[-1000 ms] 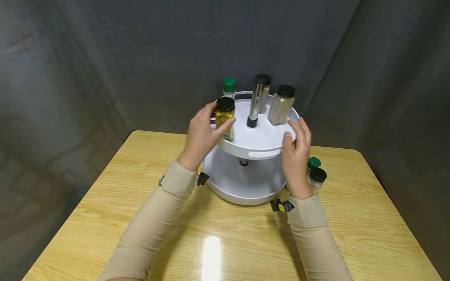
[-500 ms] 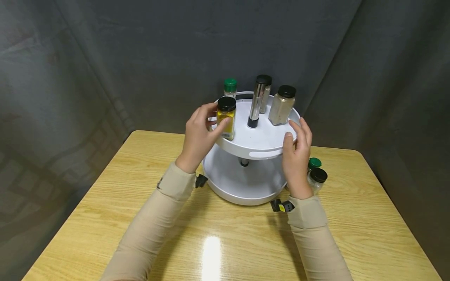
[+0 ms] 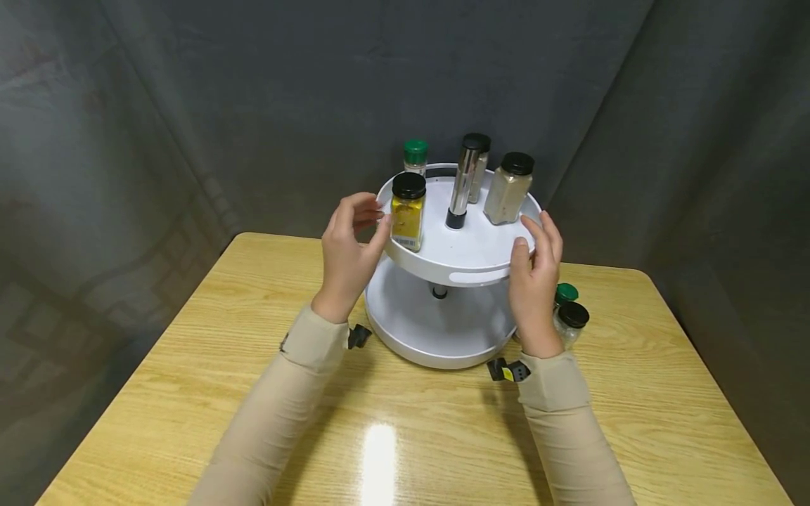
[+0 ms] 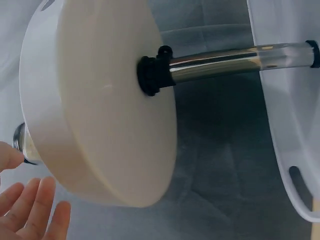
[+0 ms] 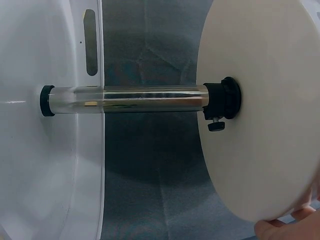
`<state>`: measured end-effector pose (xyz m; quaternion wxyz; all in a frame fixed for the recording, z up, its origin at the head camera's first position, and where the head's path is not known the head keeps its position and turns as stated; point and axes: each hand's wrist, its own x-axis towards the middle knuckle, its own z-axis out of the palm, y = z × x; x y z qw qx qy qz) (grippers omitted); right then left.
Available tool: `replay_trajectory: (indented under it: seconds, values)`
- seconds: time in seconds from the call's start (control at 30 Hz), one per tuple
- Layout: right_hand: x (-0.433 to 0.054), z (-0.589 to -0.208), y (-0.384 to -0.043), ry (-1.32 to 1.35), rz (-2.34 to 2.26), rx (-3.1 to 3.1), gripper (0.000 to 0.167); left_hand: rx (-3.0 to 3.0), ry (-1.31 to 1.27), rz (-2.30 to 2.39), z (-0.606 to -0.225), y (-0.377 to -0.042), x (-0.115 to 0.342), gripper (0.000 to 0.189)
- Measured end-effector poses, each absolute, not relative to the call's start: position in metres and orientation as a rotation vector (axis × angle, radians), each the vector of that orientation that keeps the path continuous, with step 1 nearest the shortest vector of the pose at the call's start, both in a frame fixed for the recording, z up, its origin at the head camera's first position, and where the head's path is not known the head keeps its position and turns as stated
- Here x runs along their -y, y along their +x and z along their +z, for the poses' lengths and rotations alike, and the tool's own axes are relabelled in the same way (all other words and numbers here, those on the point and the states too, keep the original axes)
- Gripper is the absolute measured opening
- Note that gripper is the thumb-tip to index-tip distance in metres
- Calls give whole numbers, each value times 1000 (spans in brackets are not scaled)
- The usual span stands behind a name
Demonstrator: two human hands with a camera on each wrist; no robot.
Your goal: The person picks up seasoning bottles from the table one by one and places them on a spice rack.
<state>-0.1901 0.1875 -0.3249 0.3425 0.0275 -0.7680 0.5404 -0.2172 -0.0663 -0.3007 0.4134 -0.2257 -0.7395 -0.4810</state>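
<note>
A two-tier white turntable [image 3: 436,263] stands on the table, its upper tray joined to the lower tray [image 3: 443,362] by a chrome post. On the upper tray's left edge sits a square spice jar [image 3: 407,219] with yellow contents and a black lid. My left hand [image 3: 348,246] is just left of that jar, fingers spread and holding nothing; in the left wrist view the fingers [image 4: 37,205] are apart from the tray. At the right side, my right hand [image 3: 534,281] holds the upper tray's rim, thumb in front and fingers over the edge.
A beige-filled jar [image 3: 508,190], a green-capped jar [image 3: 415,156] and a partly hidden black-capped jar stand on the upper tray around the post [image 3: 464,183]. A black-lidded jar [image 3: 571,320] and a green-capped one [image 3: 565,292] are right of the turntable. Grey curtains [image 3: 316,105] hang behind.
My left hand has let go of the yellow spice jar and moved off to the left. The jar stays on the upper tray; my right hand keeps its place.
</note>
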Motion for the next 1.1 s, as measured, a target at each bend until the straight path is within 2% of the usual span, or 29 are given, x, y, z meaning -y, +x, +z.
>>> replay_trajectory:
  seconds: [0.37, 0.73, 1.1]
  values:
    - [-189, -324, -187, 84, 1412, 1981, 45, 1921, -348, -1329, -348, -215, 79, 27]
    - [-187, -320, -183, 79, 1438, 1980, 44, 2066, -174, -1517, -399, -218, 84, 40]
    - [-187, -321, -182, 77, 1430, 1988, 45, 2232, -18, -1723, -431, -222, 81, 51]
